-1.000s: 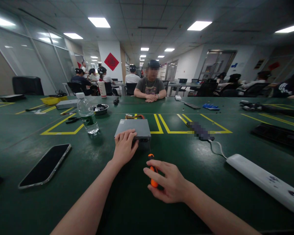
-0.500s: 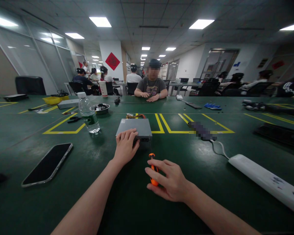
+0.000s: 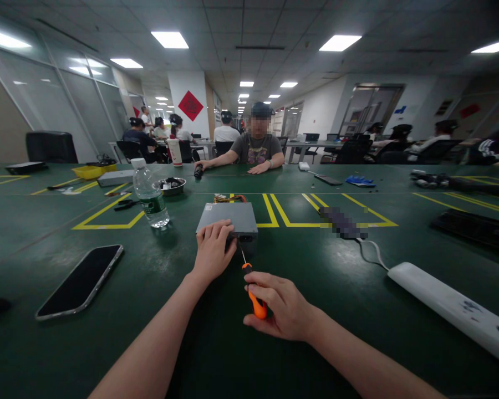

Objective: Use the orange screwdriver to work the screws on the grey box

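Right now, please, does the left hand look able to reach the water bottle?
Probably yes: the left hand rests on the grey metal box, and nothing visible stands between the hand and the water bottle to its left, though it would have to leave the box.

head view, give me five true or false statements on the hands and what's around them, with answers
1. The left hand rests on the gray box. True.
2. The right hand holds a screwdriver. True.
3. The screwdriver's shaft points away from the gray box. False: it points toward the box, from the near side.
4. A clear plastic bottle stands to the left of the gray box. True.
5. That bottle is tipped on its side. False: it stands upright.
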A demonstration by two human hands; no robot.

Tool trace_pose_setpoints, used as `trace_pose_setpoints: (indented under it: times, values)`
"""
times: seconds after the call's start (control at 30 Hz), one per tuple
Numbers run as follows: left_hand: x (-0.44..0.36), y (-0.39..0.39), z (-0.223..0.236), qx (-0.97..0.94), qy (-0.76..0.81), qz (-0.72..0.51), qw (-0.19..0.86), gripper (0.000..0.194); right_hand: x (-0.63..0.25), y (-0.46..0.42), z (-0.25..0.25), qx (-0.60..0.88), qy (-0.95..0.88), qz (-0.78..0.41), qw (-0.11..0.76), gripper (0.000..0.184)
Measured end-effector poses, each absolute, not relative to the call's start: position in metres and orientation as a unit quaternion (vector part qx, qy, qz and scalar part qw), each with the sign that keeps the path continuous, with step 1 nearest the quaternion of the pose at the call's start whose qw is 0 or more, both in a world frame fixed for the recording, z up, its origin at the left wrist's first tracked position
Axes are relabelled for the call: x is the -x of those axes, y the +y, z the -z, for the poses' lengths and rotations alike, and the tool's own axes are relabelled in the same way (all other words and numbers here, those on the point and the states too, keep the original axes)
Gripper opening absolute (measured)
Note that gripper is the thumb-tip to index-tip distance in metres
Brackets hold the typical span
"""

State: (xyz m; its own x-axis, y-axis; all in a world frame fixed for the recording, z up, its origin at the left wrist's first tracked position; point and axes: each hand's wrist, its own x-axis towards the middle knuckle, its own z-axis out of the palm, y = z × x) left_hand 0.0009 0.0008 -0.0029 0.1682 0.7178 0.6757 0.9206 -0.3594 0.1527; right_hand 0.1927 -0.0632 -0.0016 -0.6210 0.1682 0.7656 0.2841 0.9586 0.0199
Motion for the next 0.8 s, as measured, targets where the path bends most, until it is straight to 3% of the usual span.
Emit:
trace_pose_setpoints:
  times: [0.57, 0.8]
  values:
    - [-0.0018, 0.0011, 0.0025, 0.751, -0.546, 0.341, 0.145, 0.023, -0.1897, -0.0625, -0.0009, 0.138, -0.898, 0.065, 0.412, 0.035]
    - [-0.0025, 0.0016, 0.0038, 0.75, -0.546, 0.342, 0.148, 0.023, -0.1837, -0.0689, -0.0066, 0.125, -0.932, 0.098, 0.326, 0.031]
